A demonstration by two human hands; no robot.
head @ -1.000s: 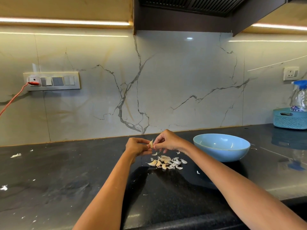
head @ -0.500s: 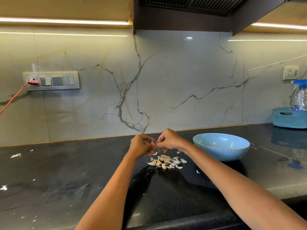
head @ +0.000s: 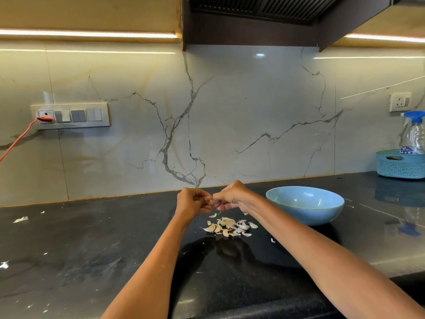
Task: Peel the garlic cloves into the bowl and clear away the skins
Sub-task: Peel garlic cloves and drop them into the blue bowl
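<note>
Black stone countertop [head: 96, 245] runs across the whole view, speckled with pale flecks of garlic skin at its left end. Above the middle of it, both hands are raised and meet fingertip to fingertip. The left hand [head: 192, 203] has its fingers curled in and pinches a small garlic clove [head: 210, 201] (only a pale sliver of it shows between the fingertips). The right hand [head: 232, 196] has its fingers curled too, with thumb and forefinger nipping at the same clove from the other side; whether they hold skin or the clove itself cannot be told.

Directly below the hands, on the countertop, lies a loose pile of garlic cloves and skins [head: 228, 226], cream cloves mixed with white papery pieces. A single scrap of skin [head: 272, 240] lies a little apart, to the right of the pile.

The light blue bowl [head: 304, 206] stands upright just right of the right wrist, near the pile but not touching it; its inside looks bare from this angle.

At the far right edge a teal woven basket [head: 400, 166] sits on the countertop against the marble-patterned backsplash [head: 241, 116], with a spray bottle [head: 415, 134] standing in it. On the left, a switch panel [head: 70, 116] carries a red plug and orange cord [head: 18, 143].
</note>
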